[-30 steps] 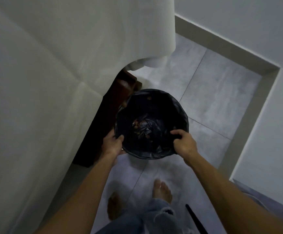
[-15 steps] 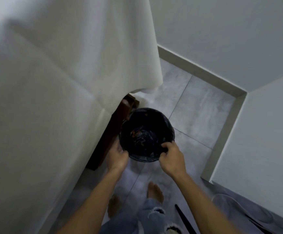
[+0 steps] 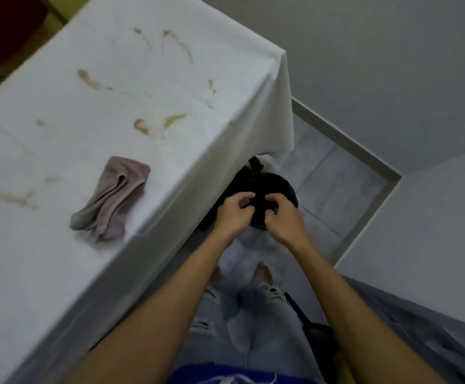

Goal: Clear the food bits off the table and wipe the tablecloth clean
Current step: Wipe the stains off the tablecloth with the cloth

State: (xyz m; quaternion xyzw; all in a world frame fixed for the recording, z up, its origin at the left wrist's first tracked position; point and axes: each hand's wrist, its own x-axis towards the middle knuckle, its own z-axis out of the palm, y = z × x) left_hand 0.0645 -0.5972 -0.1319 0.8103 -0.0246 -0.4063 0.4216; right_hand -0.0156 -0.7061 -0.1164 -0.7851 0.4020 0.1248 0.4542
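Observation:
The white tablecloth (image 3: pixel 59 151) carries several brown smears, such as one stain (image 3: pixel 142 126) near its middle. A folded pinkish-grey cloth (image 3: pixel 110 198) lies near the table's near edge. On the floor by the table corner stands a black-lined bin (image 3: pixel 280 185). My left hand (image 3: pixel 232 213) and my right hand (image 3: pixel 282 216) hover close together above the bin, fingers loosely curled and apart, with nothing visible in them. They hide most of the bin's inside.
A dark wooden table leg (image 3: pixel 253 167) shows under the hanging cloth corner beside the bin. Grey tiled floor (image 3: pixel 345 184) is bounded by white walls on the right. My bare feet and jeans are below the hands. A dark object (image 3: pixel 320 336) lies by my right leg.
Both hands have let go of the bin's rim and come together above it. The view has risen, so the stained table top and the folded cloth now show.

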